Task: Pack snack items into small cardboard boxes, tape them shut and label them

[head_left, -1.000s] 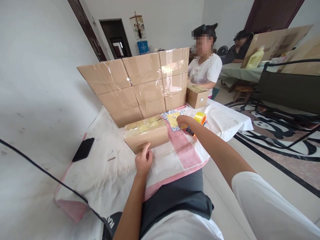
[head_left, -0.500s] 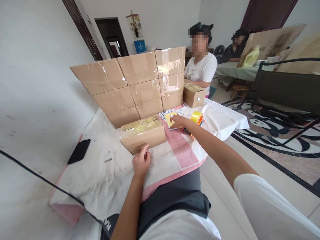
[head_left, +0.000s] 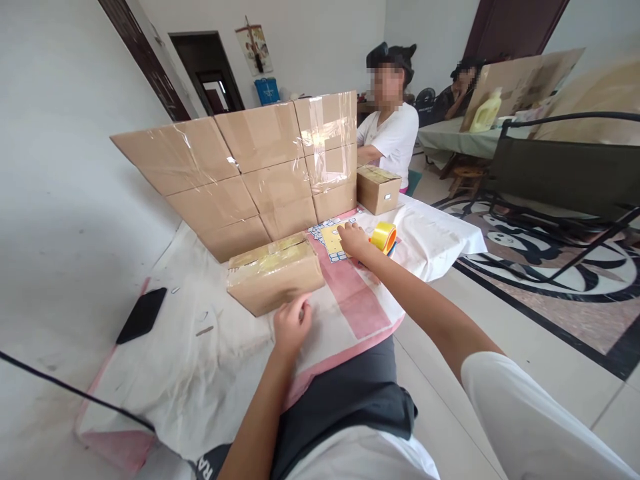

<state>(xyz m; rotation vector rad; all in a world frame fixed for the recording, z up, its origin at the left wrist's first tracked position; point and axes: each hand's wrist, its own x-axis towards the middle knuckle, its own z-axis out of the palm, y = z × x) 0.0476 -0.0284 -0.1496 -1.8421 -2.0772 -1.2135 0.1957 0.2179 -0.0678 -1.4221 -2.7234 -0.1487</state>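
Cardboard box [head_left: 273, 277] sits on the desk [head_left: 200, 360], left hand [head_left: 291, 325] loosely curled against its near edge, holding nothing; right hand [head_left: 353, 240] lies open-fingered on the yellow sheet [head_left: 331, 238] — a careless sweep could knock the tape roll [head_left: 383, 236] away.

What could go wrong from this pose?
1. The right hand reaches onto the yellow sheet beside the tape roll; a nudge might roll the roll toward the table edge.
2. The left hand only touches the taped box at its near side, so the box may slide.
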